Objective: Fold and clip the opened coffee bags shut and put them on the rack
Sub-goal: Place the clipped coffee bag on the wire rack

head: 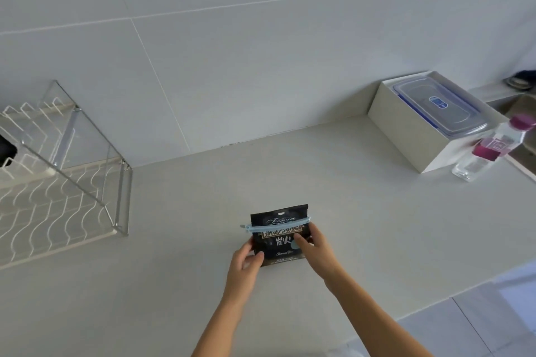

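A black coffee bag (280,236) with pale lettering stands on the white counter (362,211) near its middle. A light blue clip (275,226) runs across the bag just below its top edge. My left hand (246,259) grips the bag's lower left side. My right hand (314,246) holds its right side, thumb on the front. The white wire rack (58,182) stands at the far left, well apart from the bag; a dark object lies at its left edge.
A white box (412,139) with a clear blue-rimmed lidded container (441,107) stands at the back right. A clear bottle (490,148) with a pink label and cap stands beside it. The counter's front edge runs down at the right, with floor tiles below.
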{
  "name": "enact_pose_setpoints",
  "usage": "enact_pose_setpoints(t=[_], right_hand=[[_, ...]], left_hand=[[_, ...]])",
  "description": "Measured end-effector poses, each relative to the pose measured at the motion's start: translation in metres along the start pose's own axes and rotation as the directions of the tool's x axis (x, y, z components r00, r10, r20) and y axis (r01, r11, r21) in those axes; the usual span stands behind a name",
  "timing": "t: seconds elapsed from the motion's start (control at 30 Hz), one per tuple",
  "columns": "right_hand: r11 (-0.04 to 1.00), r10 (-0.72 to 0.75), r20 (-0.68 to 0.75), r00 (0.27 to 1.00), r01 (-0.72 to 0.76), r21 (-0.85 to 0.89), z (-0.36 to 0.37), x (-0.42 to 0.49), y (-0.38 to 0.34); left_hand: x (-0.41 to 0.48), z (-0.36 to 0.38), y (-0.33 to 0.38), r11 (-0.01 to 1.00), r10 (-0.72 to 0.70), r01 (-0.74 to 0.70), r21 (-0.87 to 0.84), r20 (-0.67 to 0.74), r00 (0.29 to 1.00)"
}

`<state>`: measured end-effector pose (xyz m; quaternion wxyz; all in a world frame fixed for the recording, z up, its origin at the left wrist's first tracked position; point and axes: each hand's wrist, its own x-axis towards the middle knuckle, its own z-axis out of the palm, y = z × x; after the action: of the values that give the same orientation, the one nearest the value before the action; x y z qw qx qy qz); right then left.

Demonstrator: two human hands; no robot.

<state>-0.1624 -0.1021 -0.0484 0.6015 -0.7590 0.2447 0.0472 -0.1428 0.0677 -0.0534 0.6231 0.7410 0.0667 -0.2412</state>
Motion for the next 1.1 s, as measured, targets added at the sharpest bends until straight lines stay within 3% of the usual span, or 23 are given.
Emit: enact_pose_setpoints(t=[0.17,0.33,0.53,0.67,0.77,0.9,1.0,1.1], right_hand=[[0.988,-0.109,0.132,0.985,0.093,0.122,0.031,-0.019,-0.056],[0.955,-0.278,0.319,0.906,0.226,0.190,0.081,-0.041,-0.126],[0.870,-0.492,0.449,0.746,0.440,0.223,0.160,-0.060,-0.212],[0.784,-0.616,0.480,0.624,0.545,0.298,0.208,-0.060,-0.276],[0.711,-0.698,0.445,0.562,0.619,0.333,0.241,-0.049,-0.325],[0.672,-0.736,0.379,0.560,0.673,0.310,0.284,-0.018,-0.373],[0.746,-0.656,0.414,0.631,0.627,0.226,0.313,0.014,-0.392],[0.728,-0.569,0.409,0.714,0.668,-0.155,0.334,0.052,-0.388]], left_hand=[[-0.005,-0.046,0.027,0.989,0.127,-0.135,-0.058,-0.135,0.983],[-0.024,-0.118,0.064,0.940,0.270,-0.319,-0.122,-0.306,0.913],[-0.064,-0.224,0.118,0.832,0.476,-0.553,-0.053,-0.444,0.759],[-0.082,-0.298,0.158,0.749,0.614,-0.659,0.069,-0.448,0.650],[-0.079,-0.346,0.186,0.702,0.683,-0.700,0.132,-0.405,0.608],[-0.051,-0.397,0.214,0.703,0.697,-0.695,0.149,-0.341,0.631],[-0.014,-0.426,0.221,0.775,0.626,-0.608,0.171,-0.341,0.701],[0.028,-0.443,0.220,0.848,0.530,-0.491,0.201,-0.277,0.802]])
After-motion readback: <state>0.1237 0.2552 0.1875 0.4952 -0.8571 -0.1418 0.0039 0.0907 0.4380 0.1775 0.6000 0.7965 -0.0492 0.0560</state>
